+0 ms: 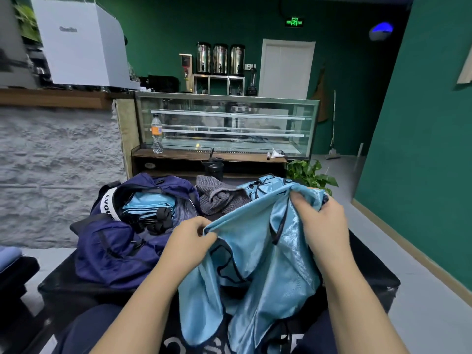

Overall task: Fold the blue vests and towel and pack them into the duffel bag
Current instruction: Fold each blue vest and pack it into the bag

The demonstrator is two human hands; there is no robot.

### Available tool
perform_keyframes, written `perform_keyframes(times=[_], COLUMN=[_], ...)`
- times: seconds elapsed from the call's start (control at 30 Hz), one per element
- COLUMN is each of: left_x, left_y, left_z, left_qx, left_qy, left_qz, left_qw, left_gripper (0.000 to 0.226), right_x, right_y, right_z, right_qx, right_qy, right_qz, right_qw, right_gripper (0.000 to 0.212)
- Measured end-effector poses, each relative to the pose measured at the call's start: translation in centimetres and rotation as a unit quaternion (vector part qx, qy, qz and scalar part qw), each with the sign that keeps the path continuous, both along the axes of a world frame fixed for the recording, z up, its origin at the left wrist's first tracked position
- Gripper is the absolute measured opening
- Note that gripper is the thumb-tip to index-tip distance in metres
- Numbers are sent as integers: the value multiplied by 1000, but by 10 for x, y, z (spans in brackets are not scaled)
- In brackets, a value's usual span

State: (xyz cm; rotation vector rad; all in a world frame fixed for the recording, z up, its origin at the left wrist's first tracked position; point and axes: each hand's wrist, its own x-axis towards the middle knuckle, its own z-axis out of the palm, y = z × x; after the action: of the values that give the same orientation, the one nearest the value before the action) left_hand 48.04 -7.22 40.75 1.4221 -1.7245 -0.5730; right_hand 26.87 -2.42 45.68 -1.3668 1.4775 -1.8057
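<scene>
Vest (255,272) hangs over the black table (370,272), long axis running near-to-far, top edge stretched left-right. Left hand (190,241) pinches its left corner; right hand (323,223) grips bunched fabric at the right. Beyond: open duffel (115,251) at left with folded vests (149,204) inside, grey towel (219,196) crumpled behind, another vest (265,186) beside it.

- The lower end of the light blue vest (258,272) is cut off by the bottom edge.
- The fingertips of the right hand (322,221) are hidden in its fabric.
- The folded vests (148,204) in the duffel bag (115,254) are partly covered by black straps.
- The lettering on the white box (76,42) is blurred beyond reading.
</scene>
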Motion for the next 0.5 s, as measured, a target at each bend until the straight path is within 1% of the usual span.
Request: perform_keyframes(times=[0.07, 0.17, 0.23, 0.3, 0.37, 0.4, 0.47, 0.5], left_x=[4, 5, 1, -3, -6, -8, -9, -10], left_y=[-1, -1, 2, 6, 9, 11, 14, 15], left_z=[-1, 1, 6, 17, 26, 30, 36, 38], left_qx=[4, 14, 54, 88, 88, 74, 44, 36], left_qy=[36, 89, 187, 279, 297, 292, 275, 287], left_qz=[1, -8, -27, -40, -50, -56, -61, -66], left_qw=[999, 996, 980, 955, 949, 952, 958, 955], left_gripper=[17, 34, 40, 40, 37, 38, 37, 36], right_x=[-4, -9, -13, -15, -14, -12, -4, 1], right_y=[-1, -4, -5, -6, -5, -3, 3, 6], right_z=[-3, -6, -7, -8, -8, -6, 1, 4], right_qx=[8, 30, 76, 119, 121, 109, 91, 89], right_qy=[-22, -27, -6, 44, 76, 75, 58, 64], right_qz=[-16, -26, -15, 2, 5, 14, 58, 88], right_qw=[1000, 999, 997, 992, 990, 991, 992, 990], right_gripper=[14, 11, 13, 18, 18, 16, 11, 10])
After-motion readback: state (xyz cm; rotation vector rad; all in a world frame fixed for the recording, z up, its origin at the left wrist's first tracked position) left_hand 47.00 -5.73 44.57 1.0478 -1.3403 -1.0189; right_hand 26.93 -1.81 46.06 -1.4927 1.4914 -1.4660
